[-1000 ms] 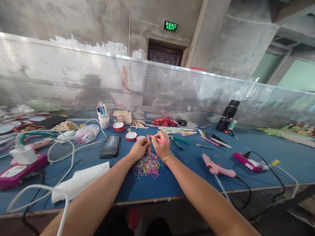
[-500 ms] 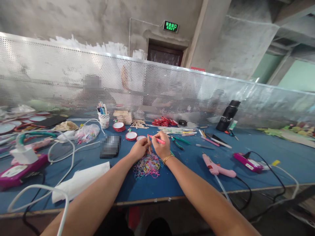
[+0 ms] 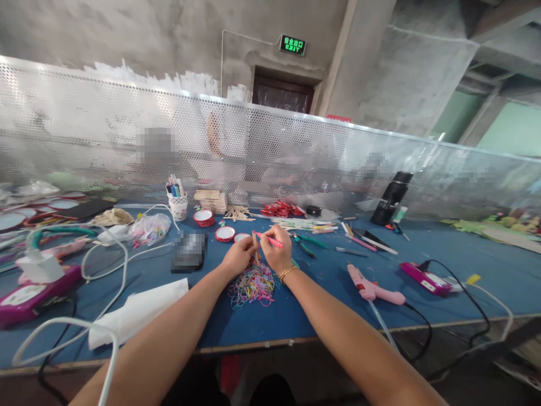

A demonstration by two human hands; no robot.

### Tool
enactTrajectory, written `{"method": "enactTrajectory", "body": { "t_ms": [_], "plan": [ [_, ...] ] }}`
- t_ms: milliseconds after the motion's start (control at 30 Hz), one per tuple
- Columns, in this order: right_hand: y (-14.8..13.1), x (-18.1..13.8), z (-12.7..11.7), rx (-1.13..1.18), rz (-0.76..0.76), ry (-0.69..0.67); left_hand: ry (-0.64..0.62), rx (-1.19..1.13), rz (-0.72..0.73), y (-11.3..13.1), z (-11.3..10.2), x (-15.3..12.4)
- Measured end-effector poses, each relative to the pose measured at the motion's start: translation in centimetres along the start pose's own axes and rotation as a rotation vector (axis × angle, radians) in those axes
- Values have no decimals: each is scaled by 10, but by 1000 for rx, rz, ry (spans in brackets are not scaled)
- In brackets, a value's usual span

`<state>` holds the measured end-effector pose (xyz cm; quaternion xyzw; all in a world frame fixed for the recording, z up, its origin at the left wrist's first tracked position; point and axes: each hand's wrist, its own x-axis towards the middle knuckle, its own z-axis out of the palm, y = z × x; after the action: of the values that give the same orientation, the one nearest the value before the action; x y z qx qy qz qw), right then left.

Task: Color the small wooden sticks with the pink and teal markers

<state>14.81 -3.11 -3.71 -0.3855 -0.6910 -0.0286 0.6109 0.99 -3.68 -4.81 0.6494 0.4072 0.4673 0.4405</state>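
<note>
My left hand [image 3: 240, 255] is closed on a flat wooden craft stick [image 3: 255, 246], which it holds upright. A pink marker pen [image 3: 275, 242] sits in the closed fingers of my right hand [image 3: 277, 251]. Its tip meets or nearly meets the top of the stick; which of the two I cannot tell. Just below both hands lies a tangled heap of colourful strings [image 3: 252, 286]. Behind my left hand are round red-rimmed lids or tins [image 3: 225, 233], one partly covered by my fingers.
Green-handled pliers [image 3: 310, 243] lie right of my hands, and a pink glue gun [image 3: 374, 288] is nearer the right front. On the left are a blurred dark object [image 3: 190, 252], white paper [image 3: 137, 313] and white cables. A pen cup [image 3: 178, 205] and a black bottle [image 3: 391, 198] stand farther back.
</note>
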Motion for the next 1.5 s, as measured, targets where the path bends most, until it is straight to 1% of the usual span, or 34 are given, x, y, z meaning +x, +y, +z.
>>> {"method": "enactTrajectory", "body": {
  "t_ms": [167, 367, 567, 733, 1067, 1333, 1500],
  "plan": [
    [1, 0, 1, -14, -17, -11, 18, 20, -3, 1, 0, 0],
    [3, 1, 0, -10, 12, -1, 15, 22, -6, 2, 1, -1],
    [1, 0, 1, -14, -20, -12, 28, 24, -3, 3, 1, -1],
    [2, 1, -1, -8, 7, -2, 28, 30, -14, 5, 1, -2],
    [-2, -1, 2, 0, -45, -14, 16, 10, 41, -7, -1, 4],
    [2, 1, 0, -7, -3, -3, 21, 27, -9, 5, 1, -1],
    [0, 1, 0, 4, -24, 5, 10, 14, 3, 3, 1, -1]
  ]
}}
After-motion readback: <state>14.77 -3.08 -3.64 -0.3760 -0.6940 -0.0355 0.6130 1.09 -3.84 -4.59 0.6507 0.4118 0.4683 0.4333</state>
